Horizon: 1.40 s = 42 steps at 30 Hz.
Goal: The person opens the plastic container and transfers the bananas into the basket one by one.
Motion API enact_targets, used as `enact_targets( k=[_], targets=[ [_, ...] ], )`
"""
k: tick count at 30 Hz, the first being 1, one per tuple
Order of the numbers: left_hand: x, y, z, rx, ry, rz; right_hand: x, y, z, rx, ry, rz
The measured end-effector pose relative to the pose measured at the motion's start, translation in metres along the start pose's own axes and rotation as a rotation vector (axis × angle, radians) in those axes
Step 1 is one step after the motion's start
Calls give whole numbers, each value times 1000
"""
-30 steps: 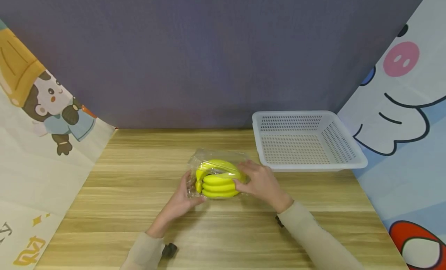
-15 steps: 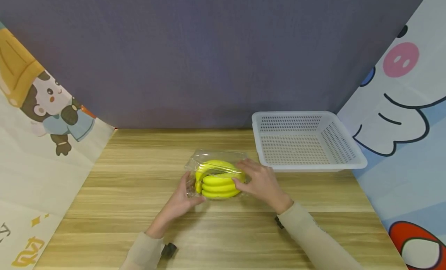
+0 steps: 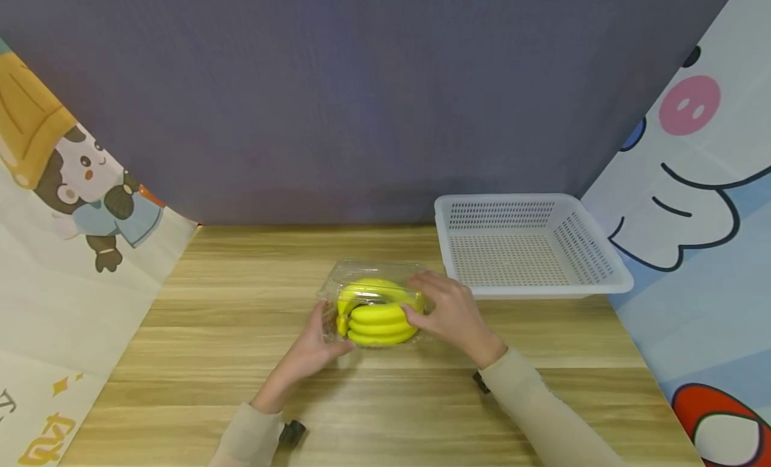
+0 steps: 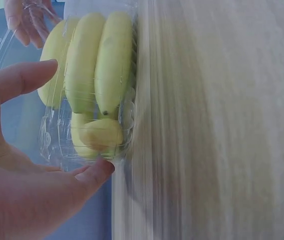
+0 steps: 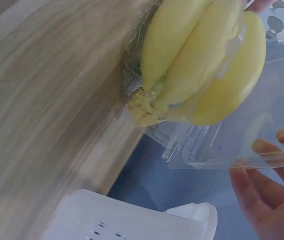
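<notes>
Bananas [image 3: 379, 328] lie in a container [image 3: 373, 271] between the left hand [image 3: 313, 346] and right hand [image 3: 448, 313]. A basket [image 3: 542, 292] stands behind, rightward, on the table [image 3: 385, 413].

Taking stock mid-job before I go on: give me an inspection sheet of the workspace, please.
Surface: wood-grain tabletop
Job's things: bananas in a clear container; its lid appears raised
Other item: white perforated basket, farther back on the right
Clutter: nothing seen
Left grip: at the container's left end, holding it
Right grip: holding the lid's edge
Cables: nothing seen
Surroundings: grey panel behind, cartoon-printed sheets on both sides
</notes>
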<state>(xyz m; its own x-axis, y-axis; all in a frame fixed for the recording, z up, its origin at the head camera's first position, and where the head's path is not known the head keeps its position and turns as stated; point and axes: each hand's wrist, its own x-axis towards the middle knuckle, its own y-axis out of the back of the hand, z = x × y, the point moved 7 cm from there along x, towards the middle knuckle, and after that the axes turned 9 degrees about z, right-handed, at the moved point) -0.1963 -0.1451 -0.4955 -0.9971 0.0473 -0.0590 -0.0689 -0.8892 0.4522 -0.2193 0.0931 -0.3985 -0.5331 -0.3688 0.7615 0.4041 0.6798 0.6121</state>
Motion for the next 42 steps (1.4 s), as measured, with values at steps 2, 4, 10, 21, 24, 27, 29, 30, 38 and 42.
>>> enact_targets(
  k=[2, 4, 10, 21, 24, 27, 29, 30, 38, 42],
  targets=[
    [1, 0, 0, -9, -3, 1, 1, 1, 0, 20, -3, 9],
    [1, 0, 1, -23, -2, 0, 2, 1, 1, 37, -7, 18],
    [3, -1, 2, -52, -4, 3, 5, 3, 5, 72, -52, 24],
    [3, -2, 3, -68, -29, 14, 8, 1, 15, 100, -178, -12],
    [3, -2, 3, -67, -27, 13, 9, 1, 17, 103, -222, -35],
    [2, -2, 3, -69, -23, 9, 12, 1, 19, 97, -239, -48],
    [1, -2, 3, -65, -17, 5, 13, 0, 21, 101, -246, -52],
    [1, -2, 2, -63, -11, 4, 14, 0, 21, 107, -251, -55],
    [1, -3, 3, -47, 8, 2, 17, 0, 26, 165, -330, -91],
    [1, -3, 2, -53, 7, 0, 17, 0, 29, 201, -357, -92]
  ],
)
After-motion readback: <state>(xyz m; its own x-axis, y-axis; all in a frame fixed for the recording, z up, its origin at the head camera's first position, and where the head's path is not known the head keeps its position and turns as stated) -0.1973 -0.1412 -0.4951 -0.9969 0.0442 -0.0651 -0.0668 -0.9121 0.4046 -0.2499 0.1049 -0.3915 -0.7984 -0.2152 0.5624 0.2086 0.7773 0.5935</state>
